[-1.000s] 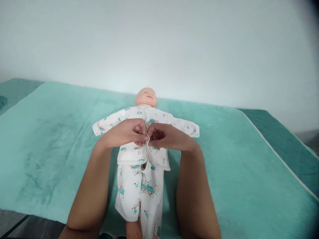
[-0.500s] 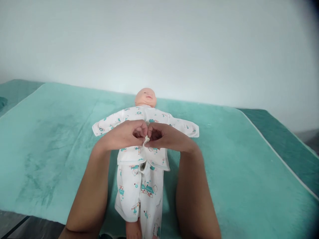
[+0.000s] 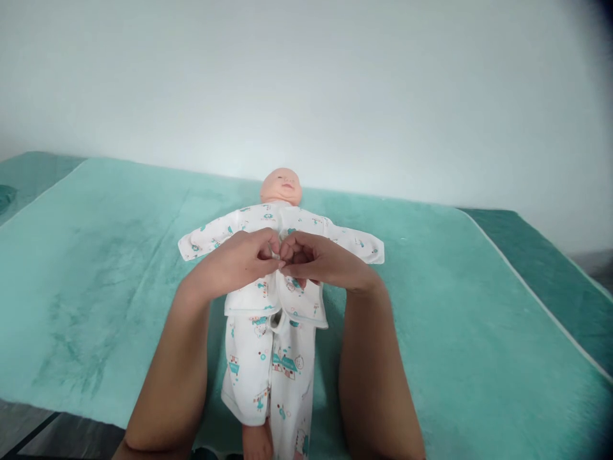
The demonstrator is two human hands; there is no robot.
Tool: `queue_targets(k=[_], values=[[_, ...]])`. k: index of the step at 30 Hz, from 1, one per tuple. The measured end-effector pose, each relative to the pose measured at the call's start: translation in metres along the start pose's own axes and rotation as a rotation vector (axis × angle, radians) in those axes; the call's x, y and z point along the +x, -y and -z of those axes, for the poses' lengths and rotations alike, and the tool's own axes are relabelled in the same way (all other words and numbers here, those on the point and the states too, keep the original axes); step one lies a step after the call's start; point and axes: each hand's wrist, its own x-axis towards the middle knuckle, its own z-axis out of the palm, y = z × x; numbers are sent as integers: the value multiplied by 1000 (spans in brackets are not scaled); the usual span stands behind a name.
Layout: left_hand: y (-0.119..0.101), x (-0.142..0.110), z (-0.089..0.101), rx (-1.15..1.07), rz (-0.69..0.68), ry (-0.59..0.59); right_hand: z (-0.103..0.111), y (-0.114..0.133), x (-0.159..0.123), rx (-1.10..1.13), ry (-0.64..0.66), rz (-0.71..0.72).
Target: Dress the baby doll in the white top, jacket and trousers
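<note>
A baby doll [image 3: 278, 186] lies face up, dressed in a white printed jacket [image 3: 249, 303] and matching printed trousers [image 3: 290, 383]. My left hand [image 3: 249, 257] and my right hand [image 3: 318, 258] meet over the middle of the jacket's front. The fingers of both are closed in a pinch at the front opening, fingertips touching or nearly so. The bit of cloth between them is mostly hidden by the fingers. Below the hands the two front edges hang slightly apart at the hem. Both jacket sleeves stretch out sideways, and one bare foot shows below a trouser leg.
A light green plush blanket [image 3: 460, 319] covers the surface under the doll. Darker green cloth [image 3: 541, 275] shows at the right and far left. A pale wall [image 3: 306, 89] rises behind. The near left edge drops to a grey floor [image 3: 29, 428].
The fold of jacket edge that stuck up between my fingers no longer shows. My fingertips have drawn closer at the front opening, and some right-hand fingers now reach lower underneath.
</note>
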Motion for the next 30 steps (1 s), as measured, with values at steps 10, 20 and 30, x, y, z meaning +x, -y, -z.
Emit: queue_targets(k=[10, 20, 30], values=[[1, 0, 0, 75, -11, 35, 1, 0, 0, 52, 11, -2], [-6, 0, -4, 85, -25, -12, -1, -1, 1, 16, 3, 0], [-9, 2, -10, -23, 35, -114, -2, 2, -2, 17, 25, 45]])
